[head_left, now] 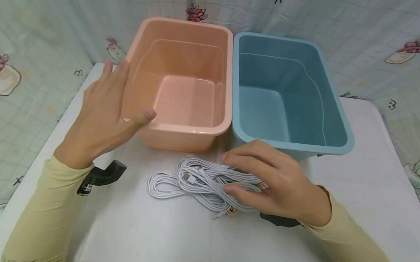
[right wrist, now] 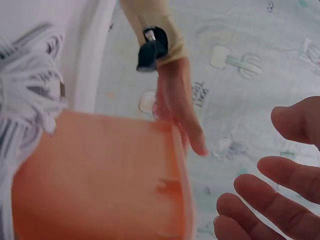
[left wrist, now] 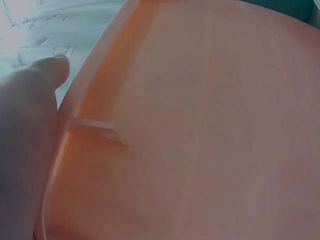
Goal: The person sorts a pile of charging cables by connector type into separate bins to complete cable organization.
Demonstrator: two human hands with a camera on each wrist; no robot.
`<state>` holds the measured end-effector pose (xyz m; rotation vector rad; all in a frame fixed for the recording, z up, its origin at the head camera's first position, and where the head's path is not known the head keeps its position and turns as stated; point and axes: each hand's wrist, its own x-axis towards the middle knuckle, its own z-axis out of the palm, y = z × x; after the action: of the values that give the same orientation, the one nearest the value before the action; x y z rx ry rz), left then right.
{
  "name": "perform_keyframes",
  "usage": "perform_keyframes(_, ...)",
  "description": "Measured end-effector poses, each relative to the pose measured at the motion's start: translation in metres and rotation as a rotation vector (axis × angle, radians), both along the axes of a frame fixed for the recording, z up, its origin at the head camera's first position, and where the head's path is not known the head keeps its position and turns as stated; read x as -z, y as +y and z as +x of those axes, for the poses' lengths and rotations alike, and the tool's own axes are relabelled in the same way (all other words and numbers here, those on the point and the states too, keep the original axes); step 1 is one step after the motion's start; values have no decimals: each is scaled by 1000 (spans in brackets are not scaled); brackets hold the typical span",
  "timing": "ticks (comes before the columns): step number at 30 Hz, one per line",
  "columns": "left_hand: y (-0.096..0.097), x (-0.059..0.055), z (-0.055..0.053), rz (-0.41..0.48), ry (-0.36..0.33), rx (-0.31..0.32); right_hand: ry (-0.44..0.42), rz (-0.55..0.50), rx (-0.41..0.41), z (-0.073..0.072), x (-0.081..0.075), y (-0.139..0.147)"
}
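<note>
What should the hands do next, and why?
Probably the right hand should close gently on the white cables: its thumb and fingers are parted near them and hold nothing, while the left hand is at the side of the pink bin.

The peach bin [head_left: 182, 129] looks like smooth, hard plastic, glossy enough for a bright highlight along its rim. The blue bin [head_left: 299, 146] appears to be plastic too, with an even, lightly shining surface. The white cables [head_left: 208, 185] have a plastic-looking jacket; the USB plug [head_left: 189, 178] among them joins a metallic tip to a smooth white housing. The beige sleeves [head_left: 49, 214] are matt, creased cloth. The black wrist mount [head_left: 106, 174] looks like dull plastic. The white tabletop [head_left: 150, 237] is smooth with a faint sheen, and the printed curtain [head_left: 255, 13] hangs as thin, rippled sheeting.
</note>
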<state>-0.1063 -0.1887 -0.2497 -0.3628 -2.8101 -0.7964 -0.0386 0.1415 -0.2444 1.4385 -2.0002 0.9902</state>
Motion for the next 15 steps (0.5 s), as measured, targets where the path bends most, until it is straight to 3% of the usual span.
perform_keyframes(9, -1, -2, 6, -46, -104, -42, -102, 253, -12, -3, 25, -18)
perform_keyframes(15, -3, 1, 8, -59, -113, -44, -175, 368, 5, -12, 43, -21)
